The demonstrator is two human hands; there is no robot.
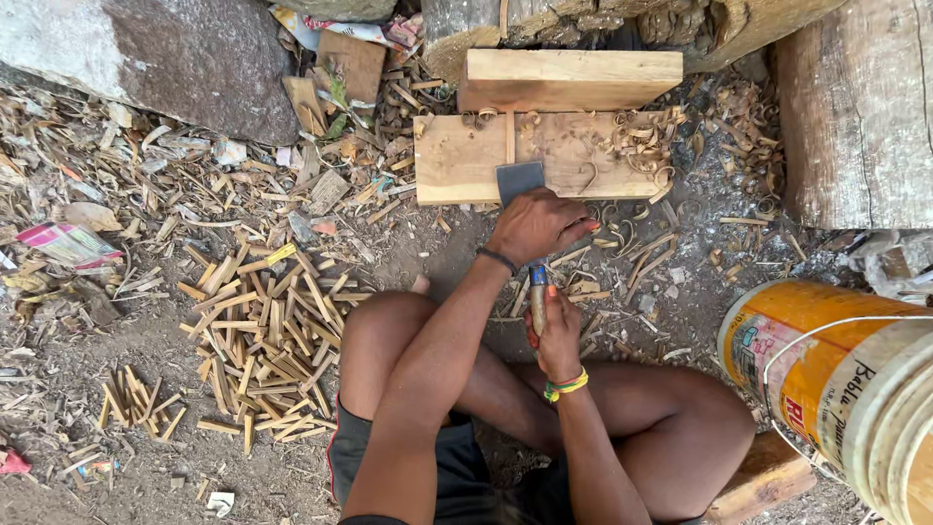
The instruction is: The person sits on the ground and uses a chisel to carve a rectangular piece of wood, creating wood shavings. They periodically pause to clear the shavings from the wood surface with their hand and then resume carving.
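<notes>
Pointing away from body: cleaver (523, 194)

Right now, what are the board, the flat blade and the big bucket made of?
The board looks like raw, unpainted wood: pale grain, curly shavings on it. The flat blade under the left hand seems dull grey metal. The bucket looks like glossy orange plastic with a thin wire handle.
</notes>
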